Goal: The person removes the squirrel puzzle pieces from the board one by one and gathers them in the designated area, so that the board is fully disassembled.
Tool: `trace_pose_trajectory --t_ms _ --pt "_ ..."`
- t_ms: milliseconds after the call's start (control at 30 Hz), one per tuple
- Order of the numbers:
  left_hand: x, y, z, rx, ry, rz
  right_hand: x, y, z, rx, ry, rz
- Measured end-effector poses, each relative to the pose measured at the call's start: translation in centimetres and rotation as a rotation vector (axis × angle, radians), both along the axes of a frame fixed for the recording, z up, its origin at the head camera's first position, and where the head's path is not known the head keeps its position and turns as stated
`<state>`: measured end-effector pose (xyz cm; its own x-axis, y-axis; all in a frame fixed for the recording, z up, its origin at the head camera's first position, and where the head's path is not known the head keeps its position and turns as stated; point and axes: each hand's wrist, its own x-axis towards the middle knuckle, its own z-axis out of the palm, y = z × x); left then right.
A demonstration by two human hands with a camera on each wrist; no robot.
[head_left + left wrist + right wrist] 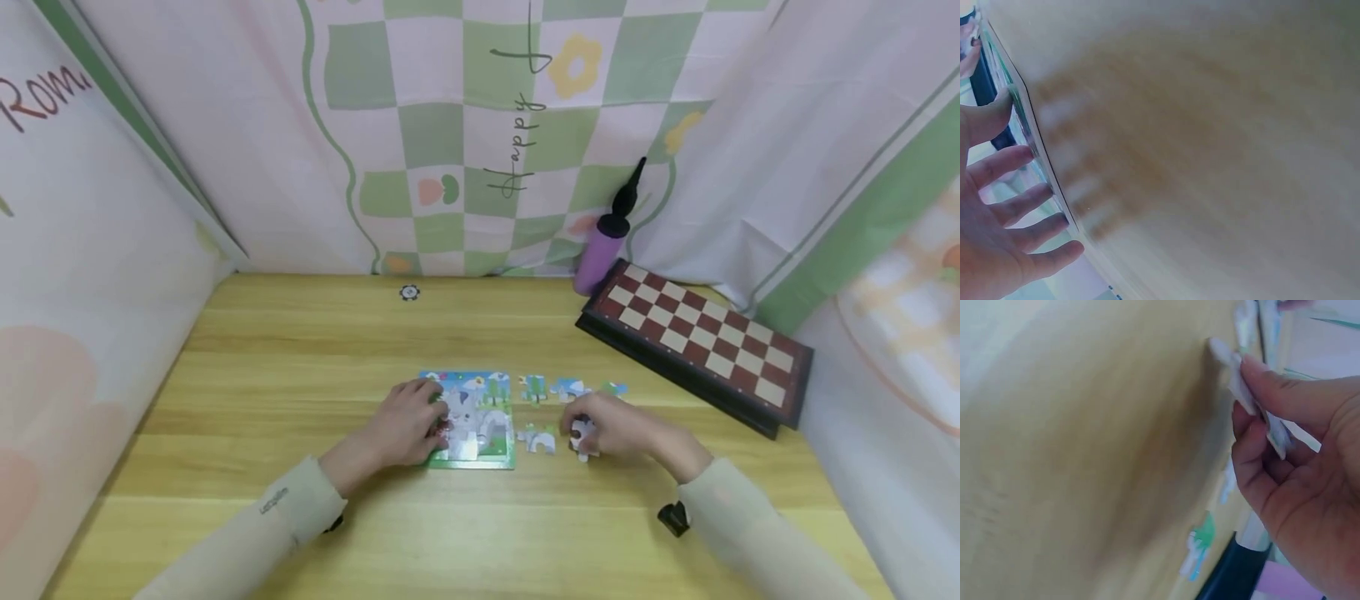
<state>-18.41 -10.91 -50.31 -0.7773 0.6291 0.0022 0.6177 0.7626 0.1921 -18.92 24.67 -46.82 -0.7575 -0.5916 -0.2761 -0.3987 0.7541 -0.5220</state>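
A picture puzzle in a tray (508, 458), showing a grey animal and green trees, lies mid-table. My left hand (405, 421) rests at its left edge; in the left wrist view the fingers are spread and their tips touch that edge. To the right of the tray, my right hand (618, 427) pinches a grey-and-white puzzle piece (1242, 387) between thumb and fingers, just above the wood. Near it lie loose pieces: one with a tree (535, 388), a blue-and-white one (570, 389), a green-and-blue one (615, 388) and a piece with a grey arch (537, 439).
A folded chessboard box (697, 342) stands at the right rear, with a purple hand pump (600, 254) leaning beside it against the curtain (427, 133). One small black-and-white round token (408, 292) lies near the table's back edge. Curtains also flank both sides.
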Motion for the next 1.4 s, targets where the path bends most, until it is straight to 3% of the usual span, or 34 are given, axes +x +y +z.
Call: trace_pose_trajectory --t_ms 133,367,633,800,1000,1133,1400 --pt "0.0 0.0 -0.1 0.003 0.001 -0.013 0.6 -0.4 -0.6 0.026 0.040 -0.010" --pt "0.0 0.0 0.1 0.013 -0.004 -0.004 1.5 -1.0 -0.7 0.076 0.230 0.028" --pt "0.0 0.0 0.2 0.011 -0.040 0.007 1.9 -0.8 -0.5 0.120 0.315 0.040" --pt "0.0 0.0 0.2 0.016 -0.016 0.002 1.9 -1.0 -0.5 0.117 0.383 0.057" --pt "-0.2 -0.2 0.0 0.024 -0.009 -0.007 2.0 -1.4 -0.2 0.134 0.357 0.055" --pt "-0.4 -0.1 0.3 0.020 -0.046 -0.007 1.8 -2.0 0.7 0.102 0.325 0.057" --pt "-1.2 -1.1 1.1 0.039 -0.123 -0.046 0.6 -5.6 2.6 0.066 0.374 0.100"
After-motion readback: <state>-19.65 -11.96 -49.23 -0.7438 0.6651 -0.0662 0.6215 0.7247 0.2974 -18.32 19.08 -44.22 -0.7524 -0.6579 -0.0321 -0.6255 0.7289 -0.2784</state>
